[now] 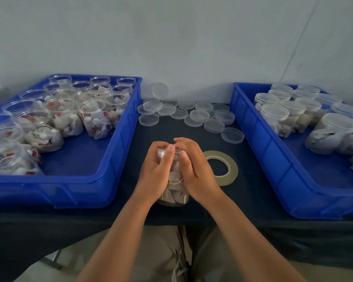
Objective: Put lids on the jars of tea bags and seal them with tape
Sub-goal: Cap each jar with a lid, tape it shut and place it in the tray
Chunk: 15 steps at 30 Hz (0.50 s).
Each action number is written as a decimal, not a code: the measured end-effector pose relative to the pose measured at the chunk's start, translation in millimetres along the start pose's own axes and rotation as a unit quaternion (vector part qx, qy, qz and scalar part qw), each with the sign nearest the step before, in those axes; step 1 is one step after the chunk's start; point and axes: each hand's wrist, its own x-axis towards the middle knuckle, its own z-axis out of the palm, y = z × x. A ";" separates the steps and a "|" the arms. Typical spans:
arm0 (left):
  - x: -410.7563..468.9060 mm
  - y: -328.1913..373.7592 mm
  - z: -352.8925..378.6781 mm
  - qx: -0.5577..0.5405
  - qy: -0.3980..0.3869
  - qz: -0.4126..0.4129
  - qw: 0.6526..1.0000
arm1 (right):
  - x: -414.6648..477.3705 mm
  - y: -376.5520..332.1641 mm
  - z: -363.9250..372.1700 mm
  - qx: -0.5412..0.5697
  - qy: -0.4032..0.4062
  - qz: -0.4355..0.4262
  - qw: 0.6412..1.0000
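The clear plastic jar of tea bags [174, 192] sits tilted at the near centre of the dark-clothed table [253, 180]. Its long axis runs near to far, with the lidded end pointing far. The left hand [156, 169] and right hand [194, 167] both curl closely round it.

Jar [174, 192] between 2 bins [118, 147] [259, 139], lids [192, 116] behind, tape roll [230, 169] right.

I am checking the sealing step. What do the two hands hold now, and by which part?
One jar of tea bags: the left hand grips its left side, the right hand its right side, fingertips near the lid.
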 end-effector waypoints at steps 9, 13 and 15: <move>-3.2 -2.1 5.4 0.003 -0.009 0.021 1.000 | -10.0 2.4 -1.8 0.052 -0.003 0.057 0.997; -2.7 -1.4 4.3 -0.009 -0.004 0.010 1.000 | -7.8 -1.8 -2.8 0.042 0.030 0.081 0.995; -5.5 0.8 4.0 -0.012 -0.005 0.006 1.000 | -5.8 -7.7 -8.9 0.008 0.000 0.098 0.995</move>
